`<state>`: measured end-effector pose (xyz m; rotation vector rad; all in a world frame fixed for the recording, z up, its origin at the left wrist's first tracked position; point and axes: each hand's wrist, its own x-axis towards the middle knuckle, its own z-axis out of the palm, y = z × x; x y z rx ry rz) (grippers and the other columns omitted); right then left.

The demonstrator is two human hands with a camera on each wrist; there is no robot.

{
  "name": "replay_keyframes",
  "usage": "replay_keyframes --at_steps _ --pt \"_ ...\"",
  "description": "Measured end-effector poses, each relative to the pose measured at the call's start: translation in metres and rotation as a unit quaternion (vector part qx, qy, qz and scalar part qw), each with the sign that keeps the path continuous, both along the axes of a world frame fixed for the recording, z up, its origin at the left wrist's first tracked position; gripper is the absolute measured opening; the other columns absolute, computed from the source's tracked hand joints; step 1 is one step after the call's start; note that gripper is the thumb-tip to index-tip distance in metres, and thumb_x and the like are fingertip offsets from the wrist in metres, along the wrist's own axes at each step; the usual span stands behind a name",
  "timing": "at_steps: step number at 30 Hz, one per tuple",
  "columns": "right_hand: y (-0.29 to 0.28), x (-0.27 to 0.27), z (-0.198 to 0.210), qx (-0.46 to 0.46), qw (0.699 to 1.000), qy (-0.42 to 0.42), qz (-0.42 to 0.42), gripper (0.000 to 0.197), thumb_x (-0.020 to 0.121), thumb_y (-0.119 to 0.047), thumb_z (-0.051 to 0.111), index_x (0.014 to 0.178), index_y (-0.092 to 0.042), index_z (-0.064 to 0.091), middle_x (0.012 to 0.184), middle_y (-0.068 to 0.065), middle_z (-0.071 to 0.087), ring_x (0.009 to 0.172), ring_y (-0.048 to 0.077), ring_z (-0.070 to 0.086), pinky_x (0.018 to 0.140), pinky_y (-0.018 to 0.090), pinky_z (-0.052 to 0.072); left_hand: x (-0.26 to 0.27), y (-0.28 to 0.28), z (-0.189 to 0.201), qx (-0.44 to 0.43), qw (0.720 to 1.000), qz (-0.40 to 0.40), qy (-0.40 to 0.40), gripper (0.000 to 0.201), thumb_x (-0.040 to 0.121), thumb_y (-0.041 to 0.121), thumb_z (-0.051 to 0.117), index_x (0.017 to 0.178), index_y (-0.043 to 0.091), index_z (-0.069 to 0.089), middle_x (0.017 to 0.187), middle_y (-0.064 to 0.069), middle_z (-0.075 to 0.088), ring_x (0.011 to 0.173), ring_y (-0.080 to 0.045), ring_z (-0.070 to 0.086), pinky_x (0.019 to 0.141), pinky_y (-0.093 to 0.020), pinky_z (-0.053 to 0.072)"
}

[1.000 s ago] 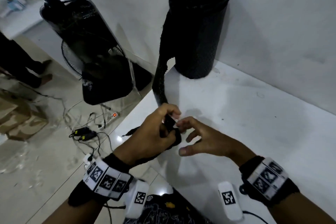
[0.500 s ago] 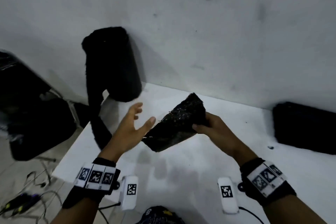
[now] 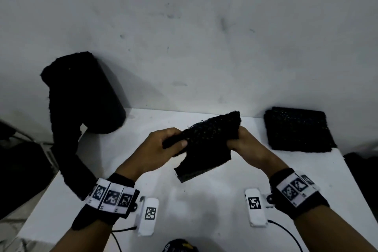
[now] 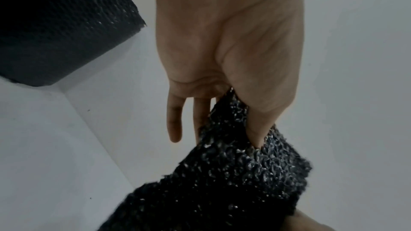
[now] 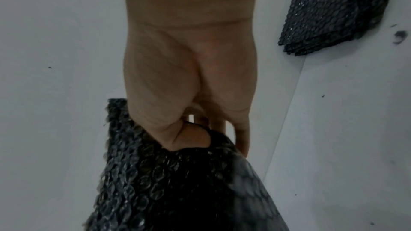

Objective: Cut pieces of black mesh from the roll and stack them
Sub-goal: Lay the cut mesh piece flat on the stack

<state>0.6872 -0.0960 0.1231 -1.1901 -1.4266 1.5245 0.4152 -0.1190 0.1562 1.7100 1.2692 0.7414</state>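
My left hand (image 3: 163, 147), spread free 0.5 s ago, now pinches the cut mesh piece (image 3: 206, 145) opposite my gripping right hand (image 3: 243, 143), ready for the stack (image 3: 298, 129) beyond my right fingers.

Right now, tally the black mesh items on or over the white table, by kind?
Upright black mesh roll: 1
Loose cut black mesh piece, held by left hand and right hand: 1
Flat stack of cut black mesh pieces: 1
Total: 3
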Motion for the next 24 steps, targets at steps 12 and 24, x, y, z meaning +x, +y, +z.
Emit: replay_keyframes --at_steps 12,24 --pt "-0.002 0.017 -0.013 -0.071 0.992 0.085 -0.059 0.041 0.093 0.003 0.062 0.125 -0.021 0.056 0.105 -0.001 0.072 0.099 0.019 0.069 0.078 0.032 0.057 0.003 0.029 -0.005 -0.105 0.987 0.059 -0.104 0.089 0.062 0.063 0.084 0.137 0.049 0.038 0.119 0.005 0.069 0.109 -0.014 0.068 0.090 -0.034 0.056" --pt "-0.009 0.060 -0.027 -0.123 0.991 0.043 -0.037 0.057 0.084 0.007 0.070 0.126 -0.017 0.040 0.089 0.009 0.074 0.085 0.020 0.070 0.074 0.033 0.058 0.040 0.017 -0.054 -0.190 0.967 0.122 -0.116 0.057 0.092 0.017 0.071 0.132 0.028 0.031 0.089 -0.009 0.075 0.078 -0.016 0.070 0.067 -0.034 0.055"
